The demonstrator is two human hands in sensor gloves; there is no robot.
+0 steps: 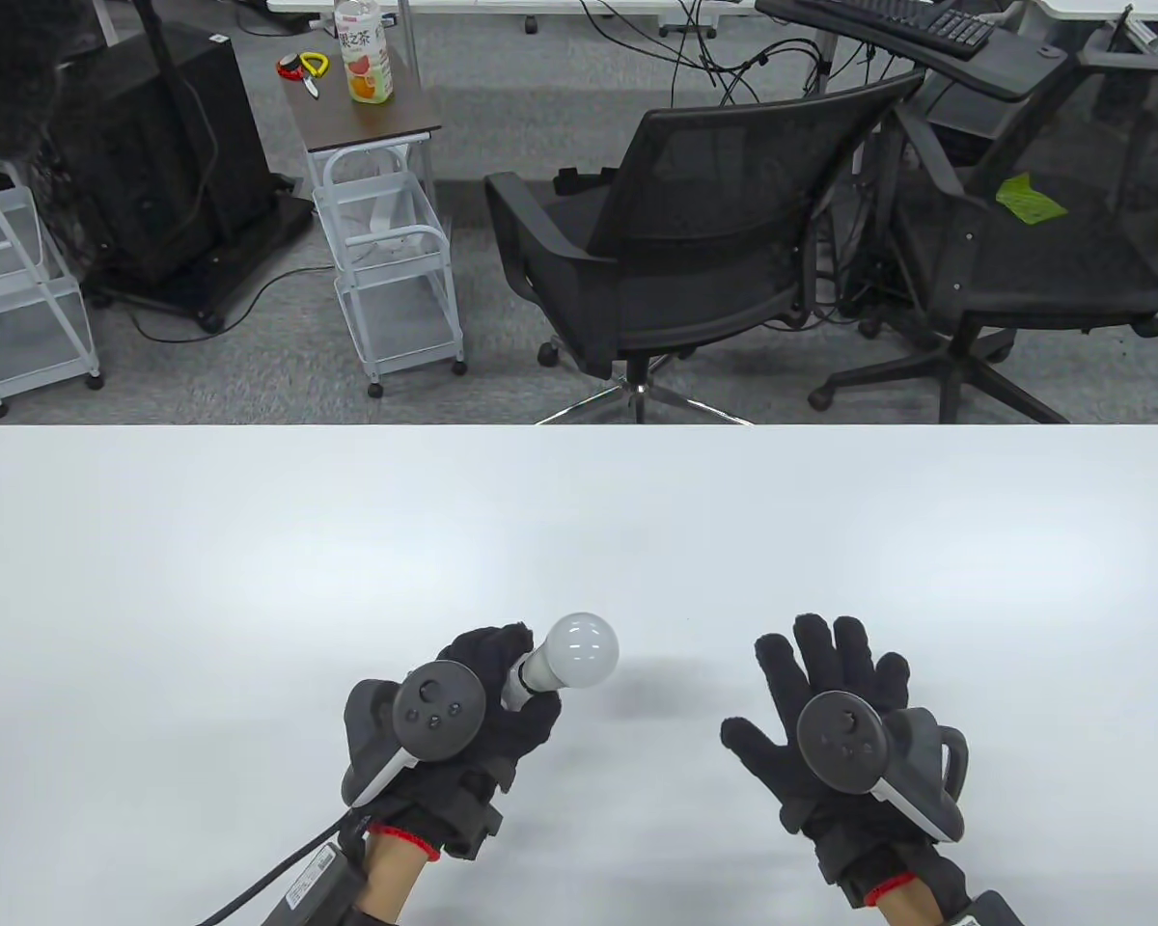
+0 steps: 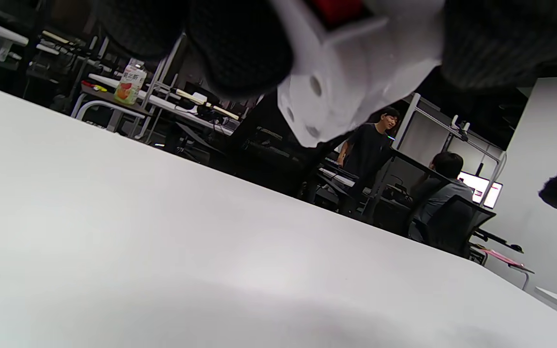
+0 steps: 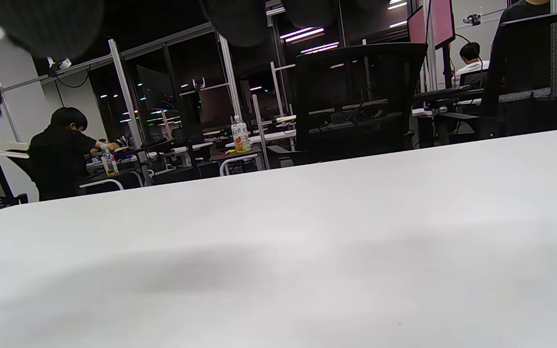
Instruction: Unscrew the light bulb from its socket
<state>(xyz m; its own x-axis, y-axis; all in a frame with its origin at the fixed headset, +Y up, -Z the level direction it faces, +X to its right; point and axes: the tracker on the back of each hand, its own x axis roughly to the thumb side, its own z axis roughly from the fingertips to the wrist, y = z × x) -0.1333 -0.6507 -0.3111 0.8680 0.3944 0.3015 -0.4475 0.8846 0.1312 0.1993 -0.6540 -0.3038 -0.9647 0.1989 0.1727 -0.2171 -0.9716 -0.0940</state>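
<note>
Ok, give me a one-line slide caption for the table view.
Left hand holds the bulb by its socket; right hand open over the table.

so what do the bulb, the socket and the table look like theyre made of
Bulb: frosted white glass or plastic, with a soft sheen.
Socket: glossy white moulded plastic, by its holes and hard edges.
Table: smooth matte white top, probably laminate.

The white table (image 1: 579, 540) lies bare between its far edge and the two hands, offering open passage across its whole width. Near the front edge, the left hand (image 1: 463, 714) with the light bulb (image 1: 584, 649) and socket (image 1: 526, 680) occupies the left-centre, and the spread right hand (image 1: 835, 714) the right-centre; an unobstructed gap separates bulb and right hand.
</note>
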